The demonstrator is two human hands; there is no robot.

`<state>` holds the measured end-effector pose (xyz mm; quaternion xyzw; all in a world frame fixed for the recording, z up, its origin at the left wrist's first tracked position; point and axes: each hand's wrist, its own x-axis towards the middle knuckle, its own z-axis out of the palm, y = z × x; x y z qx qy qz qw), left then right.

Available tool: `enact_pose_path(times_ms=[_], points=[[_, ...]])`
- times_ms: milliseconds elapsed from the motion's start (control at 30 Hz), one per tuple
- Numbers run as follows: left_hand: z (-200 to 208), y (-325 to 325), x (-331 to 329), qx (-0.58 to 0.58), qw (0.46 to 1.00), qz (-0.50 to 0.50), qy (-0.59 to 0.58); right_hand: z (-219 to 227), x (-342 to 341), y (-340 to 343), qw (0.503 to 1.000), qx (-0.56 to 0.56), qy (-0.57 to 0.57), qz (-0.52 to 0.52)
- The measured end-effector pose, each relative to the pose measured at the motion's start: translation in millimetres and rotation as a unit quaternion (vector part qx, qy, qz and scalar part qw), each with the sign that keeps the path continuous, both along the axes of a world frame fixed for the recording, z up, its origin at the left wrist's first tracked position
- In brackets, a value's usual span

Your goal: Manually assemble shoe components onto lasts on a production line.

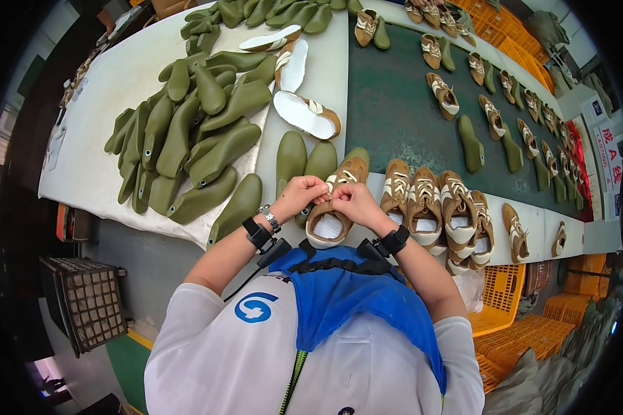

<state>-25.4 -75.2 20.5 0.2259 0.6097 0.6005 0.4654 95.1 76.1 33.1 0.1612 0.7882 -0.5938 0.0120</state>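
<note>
Both hands are on one shoe. The brown-and-white shoe [327, 227] sits at the near edge of the table, straight ahead of the torso, heel near, toe far. Opening faces up, white insole visible.

Left hand [304, 196] is at the shoe's left side, right hand [357, 206] at its right, both over the throat, between heel and toe. Thumb and forefinger pinched on each, grasping the laces [342, 177]; exact strand hidden by the fingertips. Hands nearly meet over the shoe, so it lies directly under and between them.

Green end of a last [358, 153] shows just past the toe. Left of the left hand: two green lasts side by side, another [239, 206] further left, then a big last pile [194, 128] on the white cloth. Far of the hands: three shoes with white soles showing, nearest one [307, 116] on its side.

Right of the right hand: a cluster of matching laced shoes [424, 207]. Beyond it, a dark green surface [394, 97] carries more shoes and lasts.
</note>
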Motion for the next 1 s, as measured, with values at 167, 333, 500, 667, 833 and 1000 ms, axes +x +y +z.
enact_pose_path(times_ms=[167,333,500,667,833,1000], points=[[7.0,2.7,-5.7,0.028,0.99,-0.08,0.116,-5.1,0.3,1.0,1.0,-0.01,0.017,0.002],[11.1,-2.2,-14.3,-0.035,0.988,-0.112,0.102,14.9,10.5,18.7,0.996,-0.084,0.022,0.021],[30.4,-15.8,7.8,-0.003,0.923,-0.122,0.366,16.7,37.6,38.4,0.998,0.033,0.025,-0.041],[24.1,-13.1,15.0,-0.01,0.876,-0.052,0.48,33.0,42.0,4.5,0.972,0.235,0.027,-0.021],[59.6,0.5,31.1,0.012,0.833,0.004,0.553,54.1,30.7,-3.4,0.953,0.303,-0.005,-0.014],[65.5,7.9,26.6,0.063,0.808,0.064,0.583,60.2,23.9,-2.4,0.904,0.378,0.182,-0.078]])
